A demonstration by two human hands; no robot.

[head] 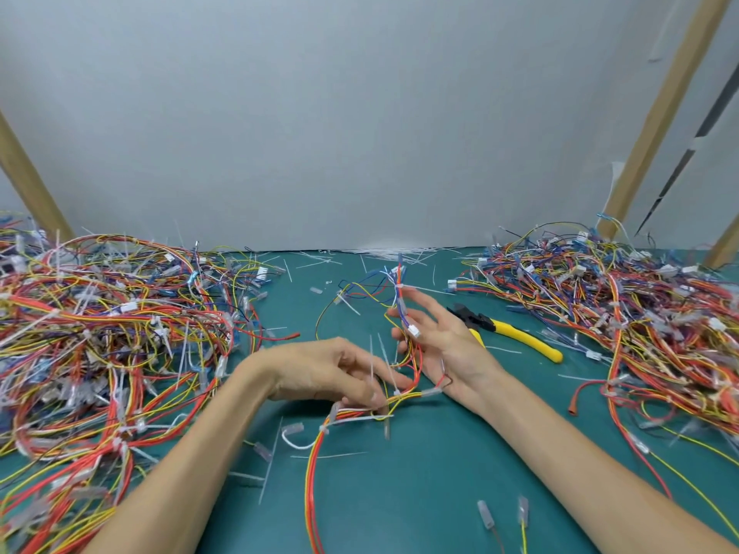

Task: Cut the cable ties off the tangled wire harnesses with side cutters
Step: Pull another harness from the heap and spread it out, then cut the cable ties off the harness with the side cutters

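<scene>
Green table [440, 473] mid-job, I judge: snipped tie ends [394, 254] litter its far edge, harness piles [100, 333] crowd both side edges, side cutters [520, 333] lie unheld beside the right hand [444, 345], whose spread fingers carry one harness [404, 389] pinched by the curled left hand [332, 373].

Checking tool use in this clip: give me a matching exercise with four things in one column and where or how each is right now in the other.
Things:
1. side cutters
2. left hand
3. right hand
4. white tie offcuts

States:
A. fingers spread straight, harness wires lying across them
B. lying unheld on the green mat
C. heaped at the mat's far edge
D. fingers curled on the harness

Pairs: 1-B; 2-D; 3-A; 4-C
</scene>
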